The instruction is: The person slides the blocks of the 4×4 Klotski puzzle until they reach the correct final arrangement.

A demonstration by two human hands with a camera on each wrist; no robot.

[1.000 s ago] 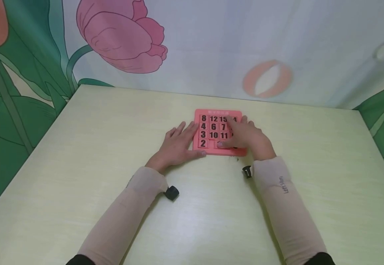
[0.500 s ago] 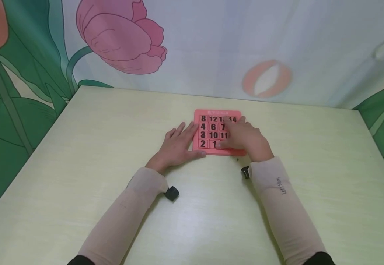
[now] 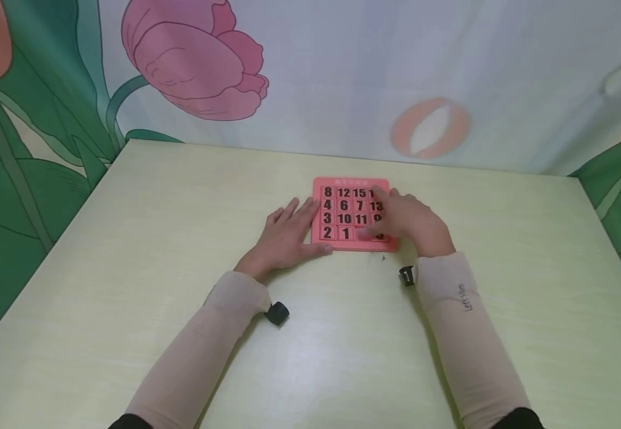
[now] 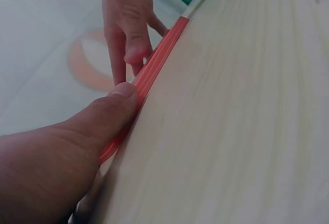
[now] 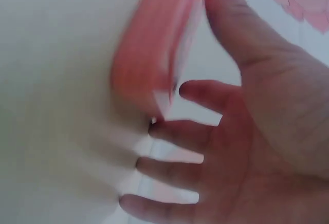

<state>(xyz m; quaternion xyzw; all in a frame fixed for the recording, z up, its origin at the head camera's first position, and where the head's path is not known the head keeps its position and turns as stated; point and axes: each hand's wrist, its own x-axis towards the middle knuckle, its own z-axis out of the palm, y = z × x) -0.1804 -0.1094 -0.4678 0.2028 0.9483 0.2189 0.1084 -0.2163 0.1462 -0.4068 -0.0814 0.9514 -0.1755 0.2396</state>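
A pink number slide puzzle (image 3: 344, 218) lies flat on the table, its tiles marked with black numbers. My left hand (image 3: 285, 237) rests at its left side, fingers spread and fairly straight, with the thumb (image 4: 110, 113) against the near edge. Over the right-hand columns is my right hand (image 3: 409, 220), thumb low on the bottom row and index finger near the top row. In the right wrist view the fingers (image 5: 175, 175) of that hand are extended, and the thumb reaches the blurred puzzle (image 5: 149, 44). Some right-side tiles are partly hidden.
The pale table (image 3: 310, 351) extends around the puzzle. Behind it hangs a light curtain (image 3: 337, 77) with printed flowers and leaves. A black wrist device (image 3: 277, 313) sits by the left cuff, and another (image 3: 406, 276) by the right.
Tile 1 has slid left along the bottom row, next to the 2. My right hand moved slightly left with it, then back right. My left hand stays in place.
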